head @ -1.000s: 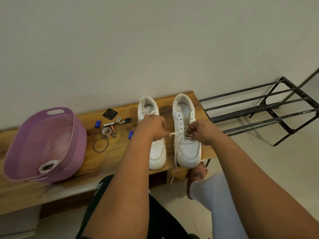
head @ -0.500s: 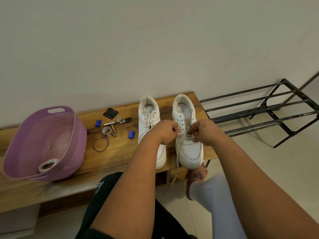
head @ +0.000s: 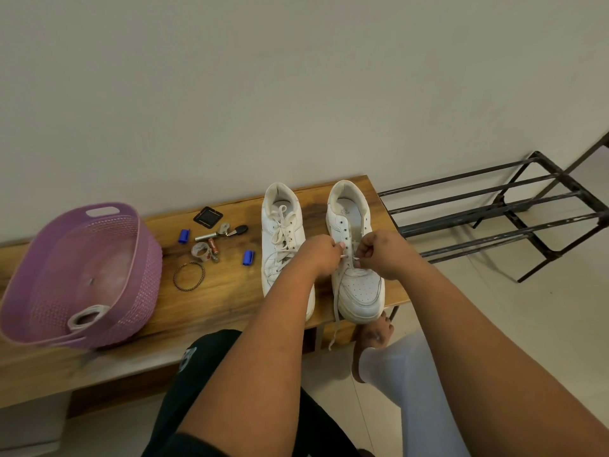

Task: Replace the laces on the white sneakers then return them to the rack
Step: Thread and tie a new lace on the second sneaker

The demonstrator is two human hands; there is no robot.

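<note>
Two white sneakers stand side by side on the wooden bench (head: pixel 230 291), toes toward me. The left sneaker (head: pixel 280 239) is laced and tied. The right sneaker (head: pixel 356 285) has lace only through its lowest eyelets. My left hand (head: pixel 321 255) pinches the tip of the white lace (head: pixel 335 311) at the sneaker's left eyelet row. My right hand (head: pixel 380 253) pinches the lace at the right eyelet row. One loose lace end hangs over the bench's front edge.
A purple basket (head: pixel 99 258) with a coiled white lace inside sits at the bench's left. Small items lie between it and the sneakers: blue caps, keys, batteries, a bangle (head: pixel 188 275). A black metal shoe rack (head: pixel 494 212) stands right of the bench. My legs are below.
My left hand has moved right, from over the left sneaker to the right sneaker's eyelets, carrying the lace tip. My right hand has stayed at the eyelets.
</note>
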